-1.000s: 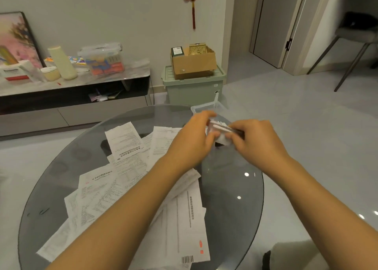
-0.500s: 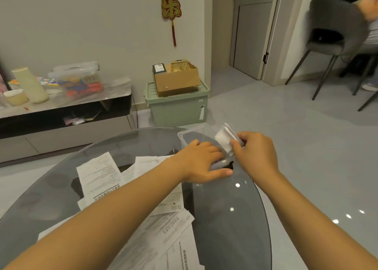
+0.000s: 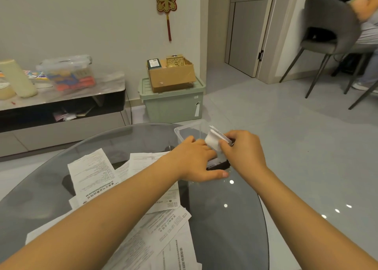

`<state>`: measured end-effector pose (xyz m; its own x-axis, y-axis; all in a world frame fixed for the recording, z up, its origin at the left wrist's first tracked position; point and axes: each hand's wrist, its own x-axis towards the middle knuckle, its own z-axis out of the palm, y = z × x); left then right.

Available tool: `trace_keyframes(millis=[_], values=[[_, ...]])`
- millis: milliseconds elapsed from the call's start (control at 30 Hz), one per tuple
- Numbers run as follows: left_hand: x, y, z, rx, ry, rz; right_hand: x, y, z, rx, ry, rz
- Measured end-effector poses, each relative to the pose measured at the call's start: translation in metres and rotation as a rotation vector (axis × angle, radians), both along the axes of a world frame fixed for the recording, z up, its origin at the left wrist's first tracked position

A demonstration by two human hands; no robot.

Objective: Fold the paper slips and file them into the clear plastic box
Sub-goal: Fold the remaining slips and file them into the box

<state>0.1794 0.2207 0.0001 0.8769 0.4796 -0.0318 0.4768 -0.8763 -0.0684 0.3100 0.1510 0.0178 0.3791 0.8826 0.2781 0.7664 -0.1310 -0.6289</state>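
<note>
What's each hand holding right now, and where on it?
Right hand pinches the folded paper slips at their right end, over the clear plastic box. Left hand rests on the box's near side, thumb along its front.

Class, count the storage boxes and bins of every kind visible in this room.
4: a clear box on the glass table by the hands, a lidded clear bin on the low cabinet, a green bin on the floor, a cardboard box on it. Others may be hidden.
</note>
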Motion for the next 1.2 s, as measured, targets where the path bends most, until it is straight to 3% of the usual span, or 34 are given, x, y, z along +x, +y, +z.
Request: trace_keyframes(millis=[333,500,567,700,900,1067,1133,1200], values=[[-0.007,-0.013,0.010,-0.024,-0.100,0.034,-0.023,0.018,0.012,-0.380,-0.408,-0.101],[-0.004,-0.007,0.013,-0.098,-0.055,0.076,-0.019,0.020,0.016,-0.527,-0.630,-0.048],[-0.001,-0.006,0.012,-0.092,-0.069,0.092,-0.015,0.020,0.014,-0.564,-0.558,-0.037],[0.001,-0.005,0.003,-0.083,-0.246,0.103,-0.005,0.024,0.011,-0.487,-0.223,-0.098],[0.005,-0.003,0.009,-0.059,0.016,0.050,0.007,0.026,0.005,-0.463,-0.020,-0.051],[0.011,-0.007,0.015,0.006,0.243,0.071,0.018,0.005,0.010,-0.287,0.136,0.002],[0.013,-0.009,0.015,-0.004,0.244,0.079,0.021,0.002,0.008,-0.264,0.168,0.007],[0.014,-0.013,0.014,-0.015,0.130,0.088,0.023,0.001,0.005,-0.251,0.202,0.011]])
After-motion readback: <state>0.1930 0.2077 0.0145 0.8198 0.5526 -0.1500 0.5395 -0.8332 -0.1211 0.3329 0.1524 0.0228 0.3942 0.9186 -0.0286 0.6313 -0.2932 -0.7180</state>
